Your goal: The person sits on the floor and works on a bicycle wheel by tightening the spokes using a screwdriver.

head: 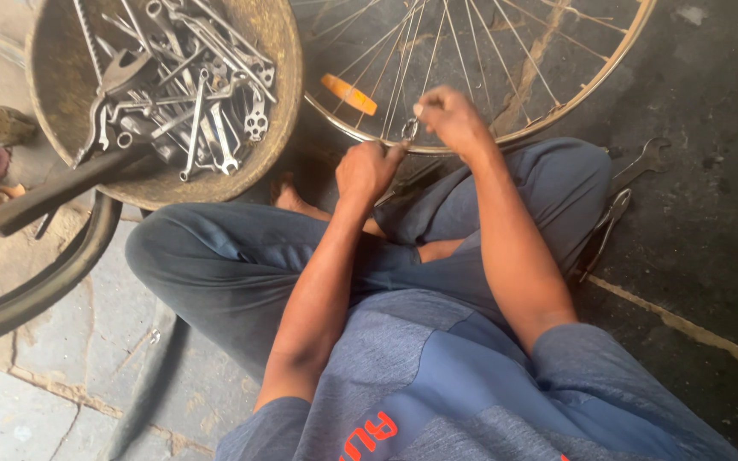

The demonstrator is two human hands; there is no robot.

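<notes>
Spoked metal bicycle wheel (pixel 506 77) lies on stone floor (pixel 711 239) before seated person's crossed legs. Left hand (pixel 367 171) and right hand (pixel 453 119) at wheel's near rim, small metal spoke tool (pixel 409 130) between them. Round rusty metal bowl (pixel 275 102) left of wheel, heap of steel spanners (pixel 190 85) in it. Black rubber tyre (pixel 44 282) below bowl, at left edge. Large open-ended wrench (pixel 642 164) and metal pliers (pixel 606 226) on floor right of right knee.

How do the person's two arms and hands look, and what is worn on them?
Both arms are bare from short blue-grey sleeves down. The left hand and right hand have no gloves; no watch, ring or bracelet shows.
</notes>
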